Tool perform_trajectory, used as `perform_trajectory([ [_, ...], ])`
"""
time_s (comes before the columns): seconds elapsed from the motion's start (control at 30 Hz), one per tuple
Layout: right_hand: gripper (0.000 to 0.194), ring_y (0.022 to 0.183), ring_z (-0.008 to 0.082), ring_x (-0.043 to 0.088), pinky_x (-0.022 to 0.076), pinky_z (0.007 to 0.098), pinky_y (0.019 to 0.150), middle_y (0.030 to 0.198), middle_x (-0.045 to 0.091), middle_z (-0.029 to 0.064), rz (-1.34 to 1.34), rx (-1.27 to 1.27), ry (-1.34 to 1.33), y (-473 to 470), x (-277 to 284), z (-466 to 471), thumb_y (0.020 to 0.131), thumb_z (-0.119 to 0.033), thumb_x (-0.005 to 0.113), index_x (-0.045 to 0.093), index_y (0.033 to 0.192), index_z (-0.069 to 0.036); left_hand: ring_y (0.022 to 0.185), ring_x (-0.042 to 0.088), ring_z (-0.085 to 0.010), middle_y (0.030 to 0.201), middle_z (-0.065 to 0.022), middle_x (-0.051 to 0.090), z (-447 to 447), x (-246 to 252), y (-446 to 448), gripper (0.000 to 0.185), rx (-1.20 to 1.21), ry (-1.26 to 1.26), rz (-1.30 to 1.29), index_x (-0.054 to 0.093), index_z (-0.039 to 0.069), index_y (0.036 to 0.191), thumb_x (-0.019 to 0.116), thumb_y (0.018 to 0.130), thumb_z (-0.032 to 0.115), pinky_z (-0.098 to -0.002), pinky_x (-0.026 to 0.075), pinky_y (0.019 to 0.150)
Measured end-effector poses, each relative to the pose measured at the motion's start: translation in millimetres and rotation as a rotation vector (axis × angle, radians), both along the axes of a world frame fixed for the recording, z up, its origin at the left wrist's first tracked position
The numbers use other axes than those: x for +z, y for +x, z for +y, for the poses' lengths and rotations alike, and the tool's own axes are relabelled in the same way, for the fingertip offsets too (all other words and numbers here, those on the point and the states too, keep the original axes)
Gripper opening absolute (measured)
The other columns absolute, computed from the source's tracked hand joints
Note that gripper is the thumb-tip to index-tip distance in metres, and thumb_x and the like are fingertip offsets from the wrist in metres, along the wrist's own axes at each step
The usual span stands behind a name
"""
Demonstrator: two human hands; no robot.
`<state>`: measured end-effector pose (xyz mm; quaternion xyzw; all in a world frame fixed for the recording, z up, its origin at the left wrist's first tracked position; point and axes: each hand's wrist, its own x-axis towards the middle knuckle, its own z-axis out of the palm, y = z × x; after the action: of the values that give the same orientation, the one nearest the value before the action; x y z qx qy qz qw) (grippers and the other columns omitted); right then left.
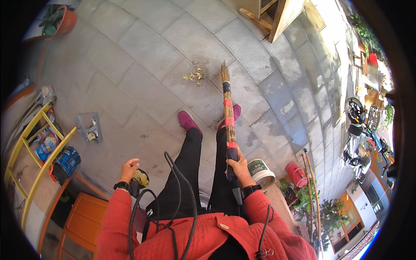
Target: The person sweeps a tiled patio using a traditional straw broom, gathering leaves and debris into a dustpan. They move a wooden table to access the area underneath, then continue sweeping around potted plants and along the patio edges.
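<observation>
My right hand [239, 164] grips the dark wrapped handle of a straw broom [229, 113] bound with red and black tape. The broom points away from me, its bristle end over the paving past my right shoe. To the left, my left hand [130, 169] is raised and holds nothing, its fingers partly curled and apart. Ahead of my feet lies a small pile of yellow leaves and dirt [195, 74] on the stone-tiled floor [146, 78]. The bristles are to the right of that pile and apart from it.
A metal dustpan-like box [90, 127], a yellow ladder [48, 162] and a blue bucket [67, 161] stand at left. A white bucket [261, 174] and a red thermos-like container [296, 175] are at right. Wooden furniture [281, 21] stands ahead; a motorcycle [357, 139] is far right. Black cables [187, 188] hang before me.
</observation>
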<state>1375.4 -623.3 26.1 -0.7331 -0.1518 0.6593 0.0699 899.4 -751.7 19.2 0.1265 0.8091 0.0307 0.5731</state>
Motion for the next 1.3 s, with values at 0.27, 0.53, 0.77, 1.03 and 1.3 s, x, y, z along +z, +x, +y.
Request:
perform_trajectory([
  [0.27,0.076,0.053,0.0216,0.059,0.052,0.0366,0.045,0.086,0.06,0.0097,0.062,-0.059,-0.041,-61,-26,-6,0.073,0.0,0.066,0.039,0.144,-0.006,0.071,0.058,-0.0107,0.076,-0.0006,0.06,7,1,6,0.027,0.01,-0.003,-0.004,0.069,0.008,0.11,0.063,0.084,0.002,-0.0258,0.046,0.067],
  [0.53,0.083,0.049,0.0193,0.058,0.0505,0.0336,0.045,0.078,0.06,0.0089,-0.121,0.315,0.196,25,-25,45,0.072,-0.001,0.067,0.031,0.146,0.003,0.074,0.057,-0.0091,0.085,-0.0049,0.069,-3,17,20,0.037,0.046,-0.015,0.011,0.065,0.007,0.117,0.054,0.083,0.001,-0.0239,0.046,0.07],
  [0.77,0.057,0.069,0.0172,0.06,0.0499,0.0341,0.064,0.082,0.063,0.0076,-0.207,0.417,0.191,30,-90,129,0.07,-0.005,0.064,0.056,0.127,-0.001,0.077,0.061,-0.0115,0.08,-0.0043,0.071,-21,38,46,0.035,0.154,0.035,0.056,0.069,0.007,0.112,0.055,0.08,0.002,-0.0274,0.048,0.076],
  [1.03,0.068,0.081,0.0182,0.063,0.0517,0.0317,0.075,0.094,0.067,0.0101,-0.189,0.677,0.336,37,-46,125,0.066,-0.006,0.067,0.053,0.133,0.001,0.078,0.064,-0.0148,0.088,-0.0074,0.071,-67,63,25,0.036,0.56,0.143,0.183,0.065,0.006,0.119,0.048,0.088,0.002,-0.0255,0.051,0.07],
  [1.3,0.073,0.061,0.0154,0.058,0.0512,0.0316,0.053,0.086,0.061,0.0074,-0.147,0.716,0.363,-30,8,143,0.073,-0.003,0.061,0.041,0.143,-0.001,0.087,0.068,-0.0236,0.106,-0.0161,0.067,-65,43,-61,0.041,1.162,0.456,-0.03,0.056,0.004,0.129,0.045,0.09,0.003,-0.036,0.058,0.077],
])
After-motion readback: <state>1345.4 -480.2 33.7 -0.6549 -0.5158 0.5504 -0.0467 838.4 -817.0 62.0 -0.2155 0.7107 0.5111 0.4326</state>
